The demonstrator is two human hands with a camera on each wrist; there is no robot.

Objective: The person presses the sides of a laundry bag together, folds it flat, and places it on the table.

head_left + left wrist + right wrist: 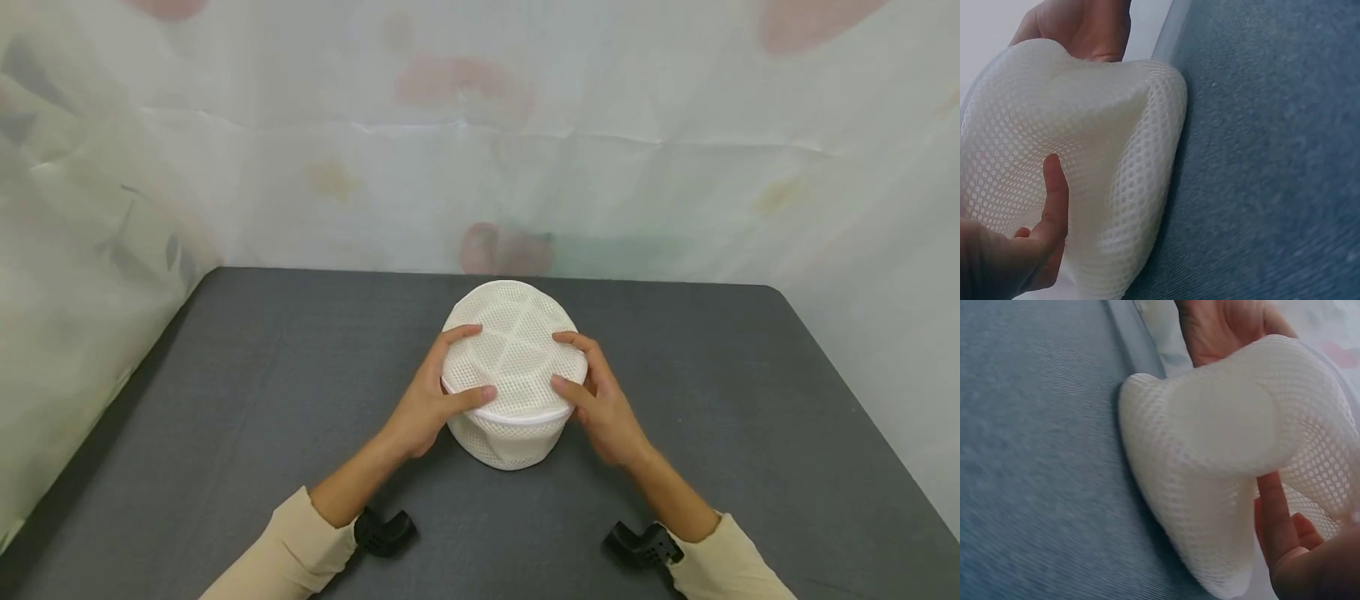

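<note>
White mesh bag [514, 375] sits mid dark table [225, 400]. Left hand [431, 404], right hand [600, 404] squeeze bag sides. Looks soft, light, squishy. Best hold: firm white rim.

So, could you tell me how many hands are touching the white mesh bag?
2: the left hand grips the mesh bag on its left side, the right hand on its right.

You cannot see inside the white mesh bag [514, 367], nor its far side. Your left hand [431, 400] and right hand [600, 402] cover parts of its near rim. Both wrist views crop the bag at their edges, and the printed backdrop [480, 142] is blurred.
</note>
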